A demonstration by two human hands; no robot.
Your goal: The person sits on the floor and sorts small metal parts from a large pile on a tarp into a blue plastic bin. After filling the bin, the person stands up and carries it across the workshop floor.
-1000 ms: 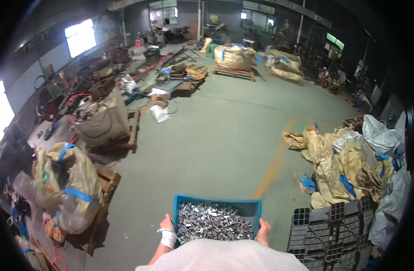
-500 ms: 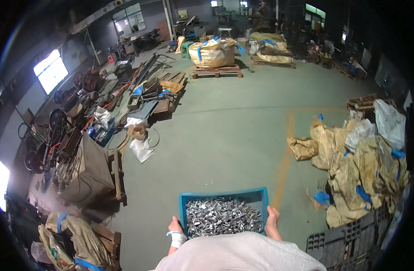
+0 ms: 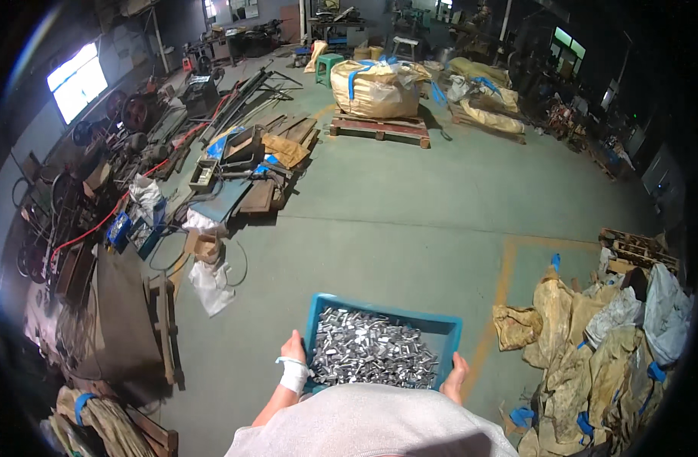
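Observation:
A blue plastic crate [image 3: 387, 306] is held in front of my body, tilted a little down to the right. Small silvery metal parts [image 3: 372, 349] fill most of it, with some bare floor of the crate showing at its right end. My left hand [image 3: 293, 349], with a white wrap at the wrist, grips the crate's left side. On the opposite side, my right hand [image 3: 457, 373] holds the right wall. The fingertips of both hands are partly hidden behind the crate, and my light shirt covers its near edge.
Ahead, a large tan bulk bag [image 3: 376, 91] sits on a reddish wooden pallet [image 3: 379, 131]. Scrap boards and metal bars [image 3: 250, 152] lie along the left, near a white plastic bag [image 3: 210, 288]. Crumpled tan sacks [image 3: 585, 373] are heaped at the right beside a yellow floor line [image 3: 504, 278].
The view has shifted forward, with the bulk bag and pallet appearing nearer. The crate has turned slightly, its right end now lower than its left. Both hands keep their hold.

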